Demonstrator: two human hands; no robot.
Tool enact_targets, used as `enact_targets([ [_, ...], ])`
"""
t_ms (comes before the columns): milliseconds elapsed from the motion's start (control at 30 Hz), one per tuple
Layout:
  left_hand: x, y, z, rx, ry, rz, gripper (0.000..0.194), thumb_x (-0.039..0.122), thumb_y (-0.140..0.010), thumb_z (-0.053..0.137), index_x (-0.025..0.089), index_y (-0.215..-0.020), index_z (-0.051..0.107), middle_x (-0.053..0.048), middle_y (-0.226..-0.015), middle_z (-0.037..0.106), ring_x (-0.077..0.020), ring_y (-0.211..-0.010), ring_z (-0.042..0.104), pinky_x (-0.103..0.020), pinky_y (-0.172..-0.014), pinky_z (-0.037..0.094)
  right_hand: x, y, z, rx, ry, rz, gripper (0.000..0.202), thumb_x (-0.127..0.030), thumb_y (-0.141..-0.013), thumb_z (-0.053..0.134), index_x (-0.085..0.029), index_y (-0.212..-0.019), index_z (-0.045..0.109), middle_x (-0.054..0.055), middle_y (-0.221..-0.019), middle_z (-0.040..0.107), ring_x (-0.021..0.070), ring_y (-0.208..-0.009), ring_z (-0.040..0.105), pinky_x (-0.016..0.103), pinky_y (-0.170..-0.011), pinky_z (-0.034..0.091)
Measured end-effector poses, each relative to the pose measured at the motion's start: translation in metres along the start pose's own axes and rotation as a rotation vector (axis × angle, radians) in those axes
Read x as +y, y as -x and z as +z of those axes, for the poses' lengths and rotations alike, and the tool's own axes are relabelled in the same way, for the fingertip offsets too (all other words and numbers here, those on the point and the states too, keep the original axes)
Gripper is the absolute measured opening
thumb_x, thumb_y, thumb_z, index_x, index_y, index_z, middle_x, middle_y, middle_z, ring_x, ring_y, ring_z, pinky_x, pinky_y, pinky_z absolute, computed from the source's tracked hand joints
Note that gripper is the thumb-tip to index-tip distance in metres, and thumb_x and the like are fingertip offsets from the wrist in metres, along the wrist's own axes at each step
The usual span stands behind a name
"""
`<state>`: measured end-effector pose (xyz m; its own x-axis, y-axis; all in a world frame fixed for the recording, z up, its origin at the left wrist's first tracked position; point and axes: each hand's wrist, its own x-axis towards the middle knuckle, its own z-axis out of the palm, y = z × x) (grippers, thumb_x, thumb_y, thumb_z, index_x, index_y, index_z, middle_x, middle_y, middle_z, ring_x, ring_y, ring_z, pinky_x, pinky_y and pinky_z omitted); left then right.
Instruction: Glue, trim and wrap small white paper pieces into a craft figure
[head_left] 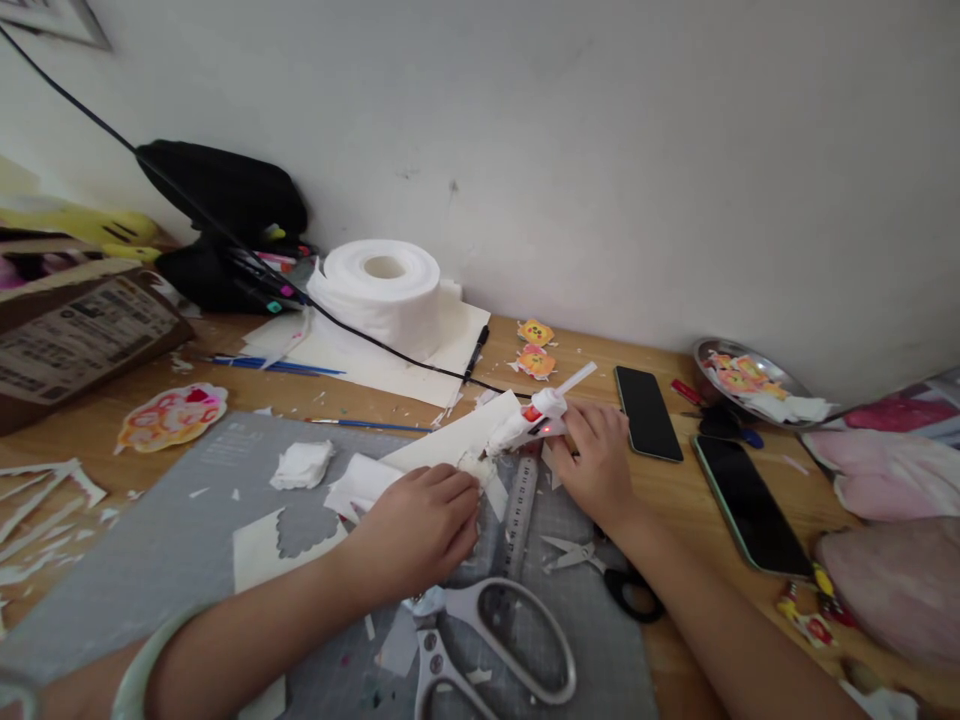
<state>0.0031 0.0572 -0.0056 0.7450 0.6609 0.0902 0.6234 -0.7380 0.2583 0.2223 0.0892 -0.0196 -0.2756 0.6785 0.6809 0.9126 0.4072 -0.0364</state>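
Observation:
My right hand (600,455) is closed around a white hot glue gun (551,415) with a lit red light and a clear glue stick rising from its back. Its nozzle end points left, toward my left hand (431,515). The fingers of that hand are curled in, beside a small white scrap (474,462) at the nozzle; they seem to pinch it, though the fingertips are partly hidden. White folded tissue (364,485) lies just behind my left hand. A steel ruler (519,515) and large silver-handled scissors (495,640) rest on the grey cutting mat (187,540) close by.
Small black-handled scissors (600,570) lie near my right wrist. Two phones (649,412) are on the right, with a metal bowl (705,360) of paper cutouts behind. A white tissue roll (382,300) stands at the back, and a black cord (375,345) crosses in front of it.

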Motion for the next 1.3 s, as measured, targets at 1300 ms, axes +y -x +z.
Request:
enact_targets([
  [1300,-0.0003,-0.0001,-0.0008,-0.014,-0.011,0.005,0.02,0.019,-0.085,0.036,0.016,-0.082,0.056,-0.006,-0.083,0.059,-0.0183,-0.083,0.053,-0.032,-0.078,0.043,0.0078,0.0028,0.0038,-0.018,-0.037,0.123,0.027,-0.01,-0.07,0.043,-0.019,-0.093,0.055,0.007,-0.088,0.059,0.023,-0.082,0.049,0.035,-0.07,0.035],
])
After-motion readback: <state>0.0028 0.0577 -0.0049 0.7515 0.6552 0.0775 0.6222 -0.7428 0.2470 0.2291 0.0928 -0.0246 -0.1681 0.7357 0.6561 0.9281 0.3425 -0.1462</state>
